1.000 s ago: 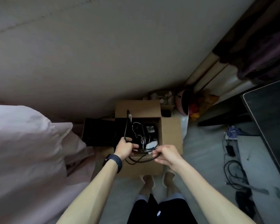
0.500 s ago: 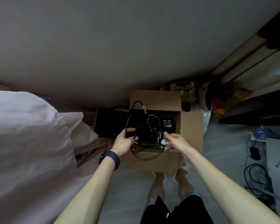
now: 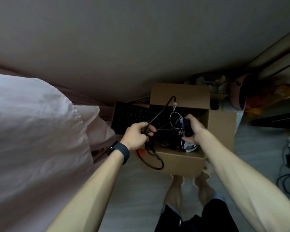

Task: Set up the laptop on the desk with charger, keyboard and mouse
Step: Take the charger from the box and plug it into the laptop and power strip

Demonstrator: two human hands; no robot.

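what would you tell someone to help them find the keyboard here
Find the open cardboard box on the floor by the wall, past the person's feet. The keyboard sits at its left side, next to the pink bedding. It is the only flat black slab with rows of keys; the other black things there are tangled cables.

A plain grey wall stands above a pale floor, pinkish bedding at left.
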